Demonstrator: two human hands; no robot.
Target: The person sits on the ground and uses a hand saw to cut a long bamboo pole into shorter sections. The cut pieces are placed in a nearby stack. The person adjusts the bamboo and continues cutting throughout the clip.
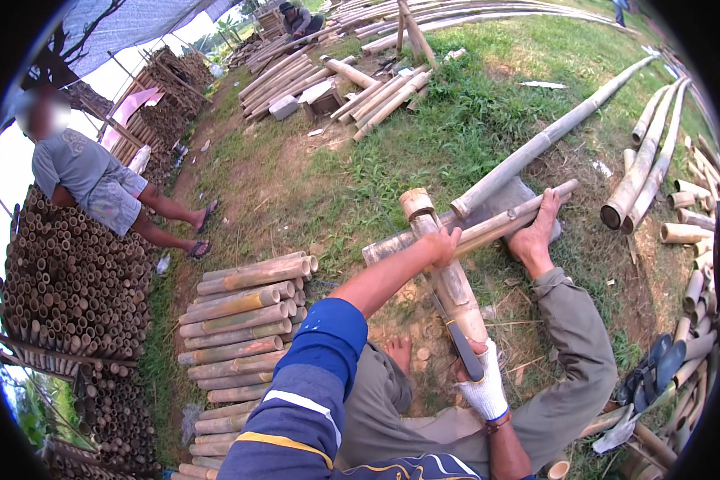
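I sit on the ground with a short bamboo piece (448, 268) standing tilted in front of me, its cut top (415, 202) leaning away and its lower end down near my lap, so the length runs toward my right hand and the blade can travel along it. My left hand (442, 244) wraps the upper part, fingers curled round the far side and thumb pressed on the near face — a steadying grip, high up and clear of the edge. My right hand (482, 384), in a white glove, is closed tight on the dark handle of a knife (456, 336); the blade lies against the bamboo's side, pointing up along it, though how deep it sits I cannot tell. My bare right foot (540, 228) is planted on a thinner bamboo stick (504, 222) that lies across behind the piece, on a grey slab (514, 200); the toes press down, which seems to pin the crossbar so the upright piece has something to lean against. My left foot (398, 352) rests on bare earth just beside the lower end. A long pole (552, 132) slants off over the grass to the right. To my left a neat stack of cut lengths (244, 320) lies within reach, likely sorted pieces — and beyond it a person (96, 184) sits on a much larger heap (64, 296) of ends. Sandals (656, 368) lie off at my right
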